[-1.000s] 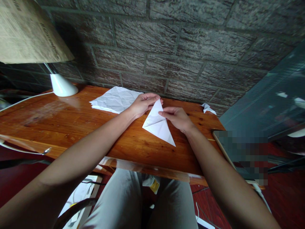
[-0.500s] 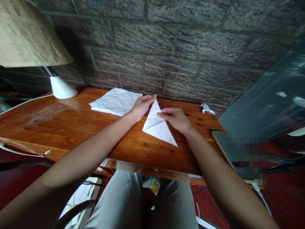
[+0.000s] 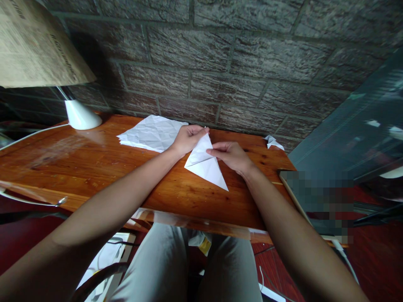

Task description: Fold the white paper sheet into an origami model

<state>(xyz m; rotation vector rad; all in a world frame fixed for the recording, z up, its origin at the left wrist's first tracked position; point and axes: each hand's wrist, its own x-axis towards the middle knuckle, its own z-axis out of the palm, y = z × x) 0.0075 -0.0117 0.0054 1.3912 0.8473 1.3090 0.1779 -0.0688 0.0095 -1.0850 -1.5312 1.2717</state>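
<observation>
A white sheet of paper (image 3: 206, 167), folded into a pointed kite-like shape with a crease across it, is held just over the wooden table (image 3: 176, 191). My left hand (image 3: 189, 138) pinches its upper tip, thumb on top. On its right edge, near the middle, my right hand (image 3: 229, 154) grips the paper between thumb and fingers. The lower point of the paper hangs free toward me. Left of my left hand lies a stack of creased white sheets (image 3: 151, 132), partly covered by that hand.
A lamp (image 3: 82, 115) with a newsprint shade stands at the back left. A small folded white paper (image 3: 273, 142) sits at the back right corner. A tablet-like device (image 3: 296, 197), partly blurred out, lies on the right edge. Behind the table rises a brick wall (image 3: 210, 63).
The folded paper has turned slightly, its lower end swinging to the left and a little upward. My left thumb has come further over the tip. My right hand has barely moved.
</observation>
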